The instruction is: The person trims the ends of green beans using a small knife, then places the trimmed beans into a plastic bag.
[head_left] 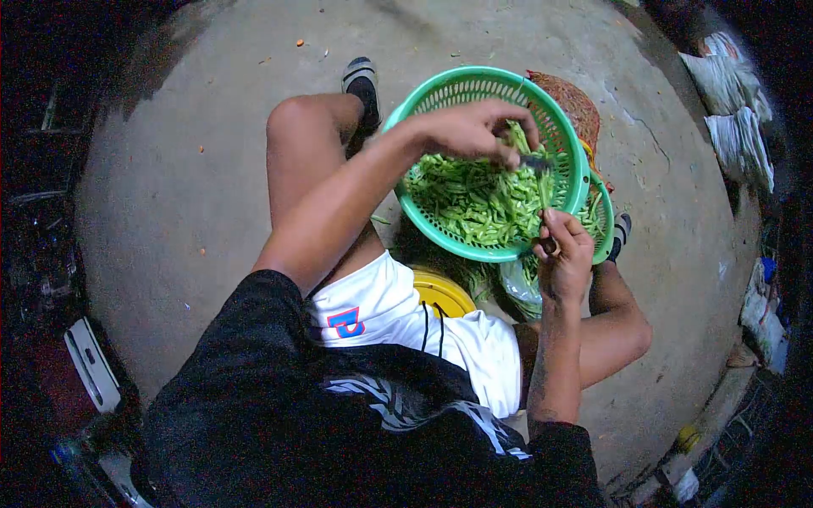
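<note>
My left hand [483, 131] reaches over a green plastic basket [464, 248], its fingers closed around a bunch of green beans [515, 135]. The dark blade of a knife [534, 162] lies across the bunch, close to those fingertips. Below, at the basket's near right rim, my right hand [566, 237] is closed, thumb uppermost, with a brown handle-like end showing in its grip. Its fingers hide most of what they hold, and green strands show just above them. Many cut bean pieces [474, 199] lie in the basket.
A second green basket [605, 241] with beans sits partly under the first, beside a reddish mesh sack [576, 106]. Between my legs are a yellow bucket [445, 292] and a clear plastic bag [522, 288]. White sacks [732, 110] lie along the right edge.
</note>
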